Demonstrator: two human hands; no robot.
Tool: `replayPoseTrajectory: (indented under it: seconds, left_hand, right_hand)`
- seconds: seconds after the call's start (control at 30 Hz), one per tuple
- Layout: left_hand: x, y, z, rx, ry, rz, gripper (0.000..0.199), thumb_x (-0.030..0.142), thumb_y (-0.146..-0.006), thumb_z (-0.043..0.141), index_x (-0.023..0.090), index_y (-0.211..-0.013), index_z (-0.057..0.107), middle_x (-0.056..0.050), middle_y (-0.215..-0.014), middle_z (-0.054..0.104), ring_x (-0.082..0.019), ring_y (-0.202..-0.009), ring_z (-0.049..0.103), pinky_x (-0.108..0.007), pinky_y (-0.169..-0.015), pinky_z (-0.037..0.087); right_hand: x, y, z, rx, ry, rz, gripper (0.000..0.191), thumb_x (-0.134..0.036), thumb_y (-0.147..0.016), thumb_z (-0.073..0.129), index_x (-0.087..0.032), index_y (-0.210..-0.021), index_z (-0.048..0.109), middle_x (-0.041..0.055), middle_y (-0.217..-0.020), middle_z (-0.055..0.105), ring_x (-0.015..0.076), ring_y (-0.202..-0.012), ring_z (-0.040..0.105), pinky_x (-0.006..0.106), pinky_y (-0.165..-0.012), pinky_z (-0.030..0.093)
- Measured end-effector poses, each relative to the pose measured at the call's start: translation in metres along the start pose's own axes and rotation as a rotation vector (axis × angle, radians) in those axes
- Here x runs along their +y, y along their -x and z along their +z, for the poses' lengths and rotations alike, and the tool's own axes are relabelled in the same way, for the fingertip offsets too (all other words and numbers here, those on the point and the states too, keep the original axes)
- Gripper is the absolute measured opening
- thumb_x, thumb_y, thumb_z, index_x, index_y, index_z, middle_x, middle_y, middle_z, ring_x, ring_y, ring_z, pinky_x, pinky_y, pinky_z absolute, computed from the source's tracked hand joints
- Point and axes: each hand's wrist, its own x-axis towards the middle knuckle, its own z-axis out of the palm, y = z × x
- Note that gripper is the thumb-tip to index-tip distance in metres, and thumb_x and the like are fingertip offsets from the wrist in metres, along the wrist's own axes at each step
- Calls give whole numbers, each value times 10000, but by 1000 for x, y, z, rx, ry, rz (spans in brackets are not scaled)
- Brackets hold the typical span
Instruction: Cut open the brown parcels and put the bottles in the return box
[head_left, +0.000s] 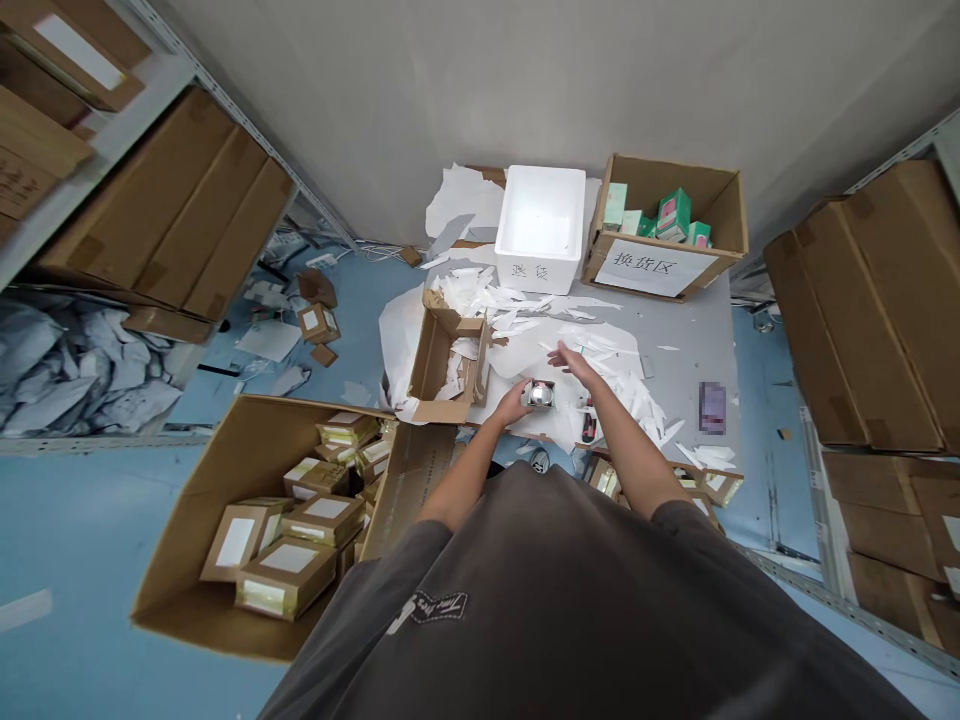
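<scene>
My left hand (514, 404) is closed on the left side of a small box with a shiny silver round item (541, 394) showing at its top. The item's exact kind cannot be made out. My right hand (573, 363) hovers above and to the right of it, fingers stretched out and nothing held. White paper strips (637, 395) lie beyond and right of the right hand. Close to my right forearm rests a red-and-black object (589, 424), partly covered by the arm. Left of my left hand stands an open cardboard box (442, 411) with torn paper inside.
A white foam bin (540, 275) and a labelled carton (643, 268) holding green boxes stand at the table's back. On the table's right lies a blurred purple item (712, 408). A large carton (180, 545) of small parcels sits at left. Loaded shelves flank both sides.
</scene>
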Motion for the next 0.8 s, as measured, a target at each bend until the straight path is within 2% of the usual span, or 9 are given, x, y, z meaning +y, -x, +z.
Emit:
replayPoseTrajectory:
  seconds: [0.07,0.17,0.23,0.3,0.37,0.43,0.53,0.63,0.8]
  left_hand:
    - [0,0,0,-12,-12,-1,953,259,-788,885,241,-1649,476,-186,-1702,492,-363,-1472,570,-499,-1180,508]
    - [0,0,-2,-32,-17,22,905,306,-814,891,259,-1622,487,-167,-1635,565,-358,-1450,595,-470,-1165,519]
    - [0,0,-3,-55,-12,29,894,326,-819,895,271,-1613,487,-153,-1590,604,-353,-1433,609,-460,-1159,523]
    - [1,-2,-5,-68,-13,29,887,299,-809,893,272,-1599,491,-144,-1572,619,-346,-1432,610,-459,-1169,516]
    - [1,-4,-6,-67,-25,33,871,253,-783,885,266,-1567,507,-136,-1564,625,-338,-1431,610,-461,-1177,512]
    - [2,-7,-9,-60,-47,36,856,221,-746,885,257,-1524,528,-133,-1536,643,-333,-1408,626,-460,-1163,524]
    - [5,-12,-13,-48,-109,28,864,224,-695,908,255,-1481,551,-129,-1486,670,-344,-1357,656,-468,-1132,543]
    - [12,-18,-14,-79,-184,66,975,219,-625,926,245,-1514,527,-141,-1518,641,-371,-1364,643,-489,-1142,531]
    - [19,-24,-5,-98,-232,121,1070,196,-583,895,205,-1559,456,-165,-1526,615,-369,-1356,630,-463,-1124,529]
  right_hand:
    - [-2,-11,-2,71,-5,84,619,-782,-970,519,-213,-1044,749,133,-1092,821,278,-1030,760,427,-939,603]
    - [7,-13,8,174,92,141,508,-698,-958,582,-211,-1012,716,134,-1045,804,285,-998,746,451,-936,600]
    - [17,-3,18,239,133,95,461,-664,-946,600,-227,-1027,721,122,-1118,789,294,-1090,720,478,-1015,578]
    - [25,14,27,278,183,-43,433,-648,-937,617,-249,-1040,750,118,-1255,756,308,-1227,675,485,-1076,558]
    - [30,31,31,237,296,-215,386,-624,-897,708,-270,-1020,799,116,-1382,707,337,-1350,613,500,-1116,545]
    - [30,44,32,127,448,-301,341,-578,-804,857,-288,-984,842,107,-1460,670,384,-1437,543,543,-1158,518]
    - [27,47,38,30,630,-259,417,-496,-623,1031,-284,-940,862,119,-1526,637,468,-1484,471,614,-1183,480]
    - [23,38,50,-17,694,-190,534,-459,-524,1081,-258,-964,855,149,-1599,584,521,-1454,486,646,-1148,492]
    - [11,25,60,-94,814,-199,619,-385,-495,1045,-276,-1069,840,118,-1514,665,444,-1299,659,560,-1125,537]
